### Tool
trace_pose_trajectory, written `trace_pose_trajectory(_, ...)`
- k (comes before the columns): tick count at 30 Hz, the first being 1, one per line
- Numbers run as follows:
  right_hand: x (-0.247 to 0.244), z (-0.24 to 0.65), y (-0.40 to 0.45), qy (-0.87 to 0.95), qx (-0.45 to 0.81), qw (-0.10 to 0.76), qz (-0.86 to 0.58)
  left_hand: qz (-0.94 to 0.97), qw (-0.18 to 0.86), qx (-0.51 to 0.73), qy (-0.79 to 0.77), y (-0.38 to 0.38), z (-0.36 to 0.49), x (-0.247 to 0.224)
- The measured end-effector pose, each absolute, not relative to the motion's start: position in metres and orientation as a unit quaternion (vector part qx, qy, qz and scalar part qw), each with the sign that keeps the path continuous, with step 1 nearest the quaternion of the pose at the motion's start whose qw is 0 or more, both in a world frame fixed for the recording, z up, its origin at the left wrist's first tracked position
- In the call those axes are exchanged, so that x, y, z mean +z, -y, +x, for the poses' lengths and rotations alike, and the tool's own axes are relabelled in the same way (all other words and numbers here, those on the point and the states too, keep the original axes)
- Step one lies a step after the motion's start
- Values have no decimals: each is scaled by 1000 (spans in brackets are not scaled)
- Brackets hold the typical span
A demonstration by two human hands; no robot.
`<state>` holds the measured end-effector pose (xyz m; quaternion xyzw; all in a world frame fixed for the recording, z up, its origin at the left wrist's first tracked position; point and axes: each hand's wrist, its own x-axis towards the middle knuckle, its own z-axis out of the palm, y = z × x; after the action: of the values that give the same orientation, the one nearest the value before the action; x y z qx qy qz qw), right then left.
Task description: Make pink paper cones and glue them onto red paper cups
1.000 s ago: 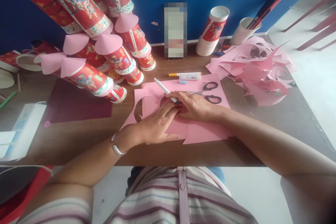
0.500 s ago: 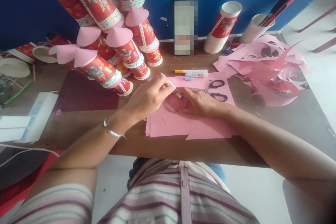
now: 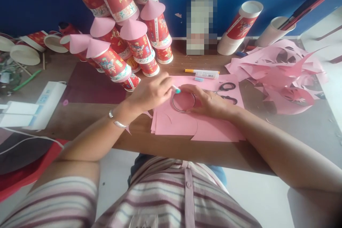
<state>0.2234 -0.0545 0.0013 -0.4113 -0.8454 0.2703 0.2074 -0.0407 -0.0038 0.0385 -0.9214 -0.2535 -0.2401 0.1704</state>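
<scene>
Pinched in the fingers of my left hand point(image 3: 156, 92) is a white marker pen point(image 3: 176, 89) with a teal end, most of its barrel hidden. That end sits near the upper left edge of a thin round ring point(image 3: 174, 107). The ring lies flat on a sheet of pink paper point(image 3: 175, 124). My right hand point(image 3: 210, 103) curves round the ring's right side, thumb and fingers holding it down on the sheet. Scissors with black handles point(image 3: 227, 86) lie partly under my right hand, and curved lines mark the paper below the ring.
Red paper-cup towers with pink cones point(image 3: 133, 30) crowd the back left. A pile of pink paper scraps point(image 3: 280, 67) covers the right. Behind the sheet lie a glue pen point(image 3: 207, 74) and a blue cap point(image 3: 199, 79). A cup stack point(image 3: 237, 30), a pen cup point(image 3: 275, 32) and a power strip point(image 3: 44, 105) surround the workspace.
My left hand has drawn the marker back from inside the ring toward its upper left edge. The right hand keeps its hold on the ring. The view has shifted slightly left.
</scene>
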Motion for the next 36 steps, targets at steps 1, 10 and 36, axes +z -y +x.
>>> trace_pose_trajectory(1, 2, 224, 54, 846, 275, 206, -408, -914, 150, -263, 268, 7, -47, 40)
trace_pose_trajectory(10, -1, 225, 52, 835, 294, 211, -415, -878, -197, -322, 293, 68, -68, 47)
trace_pose_trajectory(36, 5, 224, 53, 832, 299, 185, -428, -936, -51, -252, 240, 93, -65, 13)
